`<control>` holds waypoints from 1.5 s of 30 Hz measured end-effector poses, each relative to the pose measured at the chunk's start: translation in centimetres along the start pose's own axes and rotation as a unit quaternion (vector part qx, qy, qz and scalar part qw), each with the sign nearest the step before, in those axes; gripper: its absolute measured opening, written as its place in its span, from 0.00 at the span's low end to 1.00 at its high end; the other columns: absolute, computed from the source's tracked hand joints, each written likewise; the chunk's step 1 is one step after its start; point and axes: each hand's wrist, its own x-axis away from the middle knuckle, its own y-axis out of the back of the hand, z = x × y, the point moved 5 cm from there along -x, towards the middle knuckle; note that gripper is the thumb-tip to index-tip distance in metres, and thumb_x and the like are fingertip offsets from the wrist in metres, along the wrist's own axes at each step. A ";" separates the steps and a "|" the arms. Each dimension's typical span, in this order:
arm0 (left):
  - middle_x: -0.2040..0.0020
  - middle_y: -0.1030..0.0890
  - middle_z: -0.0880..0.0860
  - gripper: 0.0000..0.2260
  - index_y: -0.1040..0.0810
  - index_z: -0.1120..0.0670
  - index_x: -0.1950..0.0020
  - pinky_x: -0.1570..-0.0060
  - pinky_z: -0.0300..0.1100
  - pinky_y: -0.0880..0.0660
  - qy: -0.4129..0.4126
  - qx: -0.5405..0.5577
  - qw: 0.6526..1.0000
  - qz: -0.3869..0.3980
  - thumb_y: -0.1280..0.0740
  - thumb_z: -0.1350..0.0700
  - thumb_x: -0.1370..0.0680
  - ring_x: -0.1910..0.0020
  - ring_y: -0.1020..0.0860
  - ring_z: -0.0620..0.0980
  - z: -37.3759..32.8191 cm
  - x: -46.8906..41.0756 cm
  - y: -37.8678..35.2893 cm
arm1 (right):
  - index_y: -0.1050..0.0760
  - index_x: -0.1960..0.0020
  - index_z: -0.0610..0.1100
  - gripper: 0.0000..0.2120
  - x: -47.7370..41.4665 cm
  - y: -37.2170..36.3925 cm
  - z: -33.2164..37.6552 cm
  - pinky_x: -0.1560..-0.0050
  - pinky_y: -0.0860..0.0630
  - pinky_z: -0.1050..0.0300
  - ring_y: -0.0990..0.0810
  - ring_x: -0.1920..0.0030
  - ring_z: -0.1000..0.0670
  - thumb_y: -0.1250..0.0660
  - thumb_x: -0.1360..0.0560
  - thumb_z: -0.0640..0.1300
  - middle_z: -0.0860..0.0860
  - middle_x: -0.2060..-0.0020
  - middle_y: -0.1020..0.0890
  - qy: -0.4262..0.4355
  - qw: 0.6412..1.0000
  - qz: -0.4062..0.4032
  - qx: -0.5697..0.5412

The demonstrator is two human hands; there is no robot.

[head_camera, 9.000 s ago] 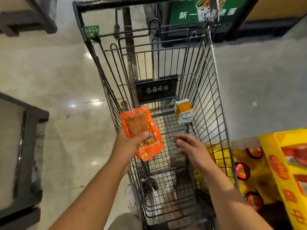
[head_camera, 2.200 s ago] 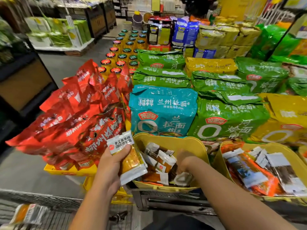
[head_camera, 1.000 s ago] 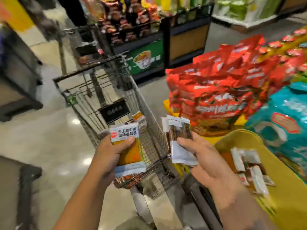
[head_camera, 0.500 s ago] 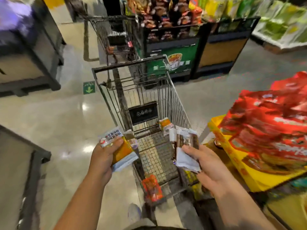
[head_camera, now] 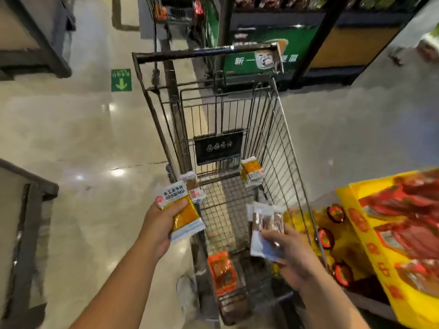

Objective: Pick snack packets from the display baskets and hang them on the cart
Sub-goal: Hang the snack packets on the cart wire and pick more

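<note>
The left hand (head_camera: 159,226) has its fingers and thumb clamped on a yellow packet (head_camera: 184,216), gripping the lower body so that the white printed header sticks out beyond the fingertips, just outside the left wall of the cart (head_camera: 204,52). The right hand (head_camera: 294,260) pinches a small bundle of brown-and-white packets (head_camera: 264,224). These stand up above its fingers over the near right part of the cart, though blur hides how many there are. Just past the left fingers a brown-fronted packet (head_camera: 191,185) hangs on the left wall, an orange-and-white packet (head_camera: 251,172) hangs farther ahead of the right fingers on the right wall, and an orange packet (head_camera: 222,271) hangs lower, between the two wrists. Beyond the right wrist is a yellow display stand (head_camera: 356,243). These packets look light and soft, with slick, crinkly film that will likely slide under a loose grip and buckle if squeezed at the middle. The flat sealed strip at the top is probably the stiffest part, so it seems the best place to take hold and feed onto a wire. The bundle likely needs separating, one packet at a time.
</note>
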 end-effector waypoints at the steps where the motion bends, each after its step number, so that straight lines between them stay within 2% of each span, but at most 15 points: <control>1: 0.47 0.13 0.55 0.15 0.20 0.51 0.39 0.49 0.52 0.18 -0.003 -0.010 1.000 -0.007 0.26 0.60 0.24 0.50 0.14 0.57 0.1 -1.3 -0.4 | 0.20 0.45 0.42 0.07 -1.4 0.1 0.0 0.69 0.21 0.58 0.15 0.65 0.51 0.31 0.22 0.35 0.47 0.61 0.13 -0.003 1.000 -0.009 0.005; 4: 0.44 0.15 0.56 0.20 0.21 0.51 0.36 0.45 0.56 0.18 -0.022 -0.059 0.997 -0.038 0.22 0.59 0.27 0.48 0.15 0.57 0.3 -5.3 -1.3 | 0.22 0.45 0.43 0.15 -5.6 -0.7 1.0 0.72 0.23 0.65 0.16 0.66 0.57 0.25 0.26 0.50 0.53 0.62 0.15 0.014 0.999 0.002 0.037; 6: 0.45 0.15 0.54 0.18 0.21 0.51 0.39 0.44 0.56 0.19 -0.038 -0.108 0.990 -0.086 0.22 0.59 0.27 0.49 0.15 0.56 0.0 -7.5 -1.2 | 0.23 0.47 0.46 0.04 -9.1 -1.3 1.3 0.72 0.23 0.63 0.18 0.64 0.54 0.31 0.20 0.45 0.51 0.57 0.17 0.001 0.998 -0.004 0.062; 8: 0.46 0.16 0.53 0.18 0.22 0.51 0.41 0.43 0.57 0.20 -0.053 -0.178 0.974 -0.130 0.21 0.56 0.28 0.48 0.16 0.55 -0.5 -9.1 -1.0 | 0.22 0.43 0.41 0.06 -13.0 -2.0 0.8 0.68 0.20 0.57 0.16 0.60 0.45 0.34 0.19 0.41 0.43 0.53 0.15 -0.030 0.996 0.009 0.080; 11: 0.48 0.18 0.49 0.19 0.27 0.51 0.40 0.47 0.49 0.22 -0.078 -0.234 0.958 -0.147 0.22 0.55 0.26 0.48 0.19 0.52 -0.6 -10.0 -1.2 | 0.21 0.39 0.43 0.10 -19.0 -3.4 -0.2 0.54 0.16 0.48 0.13 0.54 0.43 0.33 0.19 0.41 0.45 0.53 0.13 -0.032 0.990 0.030 0.131; 14: 0.52 0.22 0.41 0.18 0.29 0.49 0.42 0.59 0.36 0.27 -0.108 -0.259 0.948 -0.152 0.24 0.55 0.25 0.54 0.22 0.42 -0.2 -10.0 -1.7 | 0.20 0.42 0.49 0.08 -24.7 -5.4 -1.6 0.39 0.22 0.38 0.16 0.45 0.42 0.31 0.20 0.42 0.47 0.47 0.14 -0.027 0.983 0.060 0.172; 18: 0.50 0.21 0.38 0.20 0.30 0.41 0.43 0.58 0.33 0.28 -0.113 -0.248 0.949 -0.155 0.23 0.55 0.26 0.52 0.22 0.36 0.4 -10.3 -1.3 | 0.21 0.44 0.50 0.09 -30.8 -9.0 -3.7 0.49 0.19 0.52 0.15 0.50 0.52 0.32 0.21 0.38 0.52 0.49 0.14 -0.027 0.976 0.094 0.196; 24: 0.50 0.16 0.35 0.23 0.26 0.38 0.41 0.57 0.35 0.22 -0.087 -0.194 0.968 -0.137 0.23 0.59 0.28 0.52 0.17 0.35 1.0 -10.6 -0.5 | 0.27 0.43 0.43 0.09 -36.7 -14.9 -5.4 0.58 0.19 0.58 0.15 0.57 0.54 0.33 0.21 0.34 0.48 0.50 0.18 -0.018 0.972 0.130 0.194; 28: 0.51 0.15 0.38 0.23 0.25 0.41 0.42 0.63 0.34 0.20 -0.084 -0.177 0.971 -0.137 0.24 0.63 0.28 0.53 0.16 0.38 1.5 -10.9 -0.3 | 0.26 0.44 0.48 0.09 -39.0 -17.6 -6.4 0.40 0.21 0.45 0.17 0.44 0.48 0.30 0.22 0.39 0.49 0.45 0.17 0.035 0.962 0.095 0.252; 31: 0.54 0.15 0.38 0.22 0.24 0.43 0.42 0.66 0.31 0.21 -0.081 -0.169 0.973 -0.138 0.25 0.65 0.28 0.56 0.16 0.37 1.5 -10.9 -0.4 | 0.26 0.35 0.44 0.15 -40.0 -18.0 -7.1 0.40 0.22 0.51 0.19 0.43 0.47 0.31 0.21 0.42 0.46 0.42 0.18 0.035 0.954 0.058 0.292; 33: 0.55 0.15 0.37 0.22 0.24 0.44 0.41 0.67 0.29 0.23 -0.083 -0.171 0.972 -0.136 0.25 0.65 0.28 0.57 0.16 0.36 1.4 -10.9 -0.6 | 0.27 0.33 0.41 0.16 -40.0 -18.5 -7.4 0.44 0.22 0.58 0.20 0.44 0.49 0.33 0.19 0.43 0.47 0.45 0.20 0.014 0.952 0.077 0.296; 35: 0.55 0.15 0.37 0.22 0.24 0.44 0.41 0.67 0.29 0.23 -0.084 -0.174 0.972 -0.134 0.25 0.66 0.28 0.57 0.16 0.36 1.3 -10.9 -0.6 | 0.29 0.28 0.42 0.18 -39.4 -19.1 -7.6 0.41 0.24 0.55 0.21 0.40 0.47 0.36 0.18 0.42 0.48 0.42 0.21 0.009 0.936 0.115 0.332; 39: 0.53 0.15 0.38 0.22 0.24 0.43 0.41 0.66 0.32 0.21 -0.083 -0.175 0.971 -0.139 0.25 0.64 0.28 0.54 0.16 0.38 1.3 -10.9 -0.7 | 0.46 0.19 0.51 0.27 -38.1 -19.6 -7.5 0.40 0.28 0.53 0.26 0.33 0.43 0.41 0.15 0.40 0.43 0.31 0.27 0.003 0.901 0.184 0.392; 42: 0.51 0.15 0.37 0.23 0.24 0.42 0.39 0.61 0.35 0.21 -0.086 -0.180 0.970 -0.139 0.24 0.62 0.28 0.53 0.16 0.38 1.3 -10.8 -0.6 | 0.55 0.18 0.52 0.31 -38.1 -19.1 -7.5 0.24 0.40 0.43 0.41 0.22 0.41 0.42 0.15 0.49 0.44 0.20 0.42 0.002 0.898 0.245 0.365; 45: 0.50 0.15 0.37 0.24 0.24 0.41 0.39 0.55 0.40 0.21 -0.079 -0.176 0.972 -0.133 0.23 0.59 0.30 0.51 0.17 0.37 1.2 -10.6 -0.9 | 0.53 0.17 0.51 0.31 -37.1 -16.9 -6.8 0.20 0.51 0.41 0.50 0.19 0.45 0.46 0.15 0.58 0.49 0.18 0.47 0.029 0.892 0.245 0.378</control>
